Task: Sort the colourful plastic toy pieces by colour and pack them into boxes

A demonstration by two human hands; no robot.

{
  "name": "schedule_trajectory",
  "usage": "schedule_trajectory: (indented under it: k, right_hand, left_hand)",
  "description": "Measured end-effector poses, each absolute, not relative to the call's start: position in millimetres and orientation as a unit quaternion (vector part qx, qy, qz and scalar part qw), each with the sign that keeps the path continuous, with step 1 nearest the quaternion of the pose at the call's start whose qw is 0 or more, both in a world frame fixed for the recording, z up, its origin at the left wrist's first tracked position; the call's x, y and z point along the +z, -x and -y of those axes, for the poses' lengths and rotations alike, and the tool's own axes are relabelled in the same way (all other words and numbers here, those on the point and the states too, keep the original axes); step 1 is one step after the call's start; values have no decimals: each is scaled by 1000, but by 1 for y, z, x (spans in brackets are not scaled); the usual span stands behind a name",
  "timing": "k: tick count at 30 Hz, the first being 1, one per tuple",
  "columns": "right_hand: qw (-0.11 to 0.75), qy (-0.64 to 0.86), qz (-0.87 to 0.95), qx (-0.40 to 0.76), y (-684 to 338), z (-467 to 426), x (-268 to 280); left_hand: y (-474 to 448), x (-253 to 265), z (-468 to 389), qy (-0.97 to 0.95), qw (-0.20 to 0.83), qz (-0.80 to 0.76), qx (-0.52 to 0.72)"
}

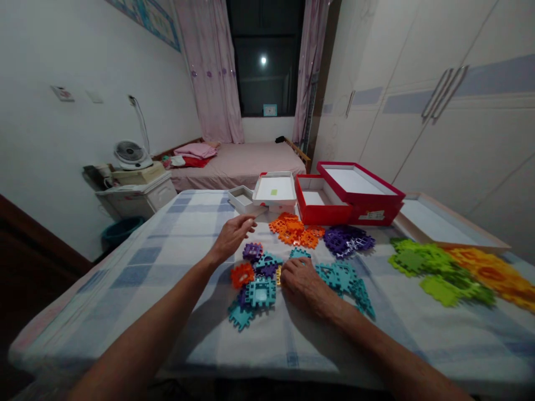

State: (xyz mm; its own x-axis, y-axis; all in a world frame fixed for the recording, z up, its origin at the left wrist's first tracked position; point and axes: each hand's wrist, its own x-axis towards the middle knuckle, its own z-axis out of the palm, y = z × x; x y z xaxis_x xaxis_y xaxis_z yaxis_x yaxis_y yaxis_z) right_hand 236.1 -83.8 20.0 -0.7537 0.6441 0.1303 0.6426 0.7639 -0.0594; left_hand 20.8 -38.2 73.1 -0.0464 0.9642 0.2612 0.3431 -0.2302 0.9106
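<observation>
My left hand (234, 236) hovers over the tablecloth, left of the orange pieces; its fingers are loosely bent, with nothing visible in them. Lower right of it lies a mixed pile of notched plastic building pieces: a purple piece (252, 252), an orange-red piece (242, 275) and several teal pieces (261, 292). My right hand (298, 275) is at the pile's right side, fingers curled down around a small yellow building piece (278, 275) that shows at its fingertips. More teal pieces (340, 277) lie right of this hand, and one teal piece (300, 253) shows just beyond it.
Orange pieces (295, 229), purple pieces (348, 240), green pieces (434, 267) and yellow-orange pieces (495, 275) lie in heaps. Behind them stand a small grey box (240, 199), a white box (275, 207), red boxes (324, 214) and a wide shallow lid (455, 223).
</observation>
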Motion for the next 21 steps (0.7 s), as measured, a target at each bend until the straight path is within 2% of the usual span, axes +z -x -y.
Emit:
schedule_trajectory:
  k: [3,6,9,12,14,17,21]
  right_hand:
    - [105,356,927,55,-242,86,27]
    - [170,341,914,137,-252,91,38]
    - [220,313,899,214,-259,97,49]
    - [277,307,878,241,-266,98,62]
    - [318,327,862,219,-278,94,68]
    - [346,407,837,117,-320,79,71]
    - [302,542,780,-77,-406,50,61]
  left_hand:
    - [-7,70,69,-641,308,-550,438]
    - [11,52,100,-676,238,-623,312]
    - [23,36,123,-718,229,-607,252]
    - [22,30,137,-749,198,-593,221]
    - [19,29,141,-755,181,-593,214]
    - [14,29,141,-749,168,-604,215]
    - [15,28,137,-749,174,-599,222]
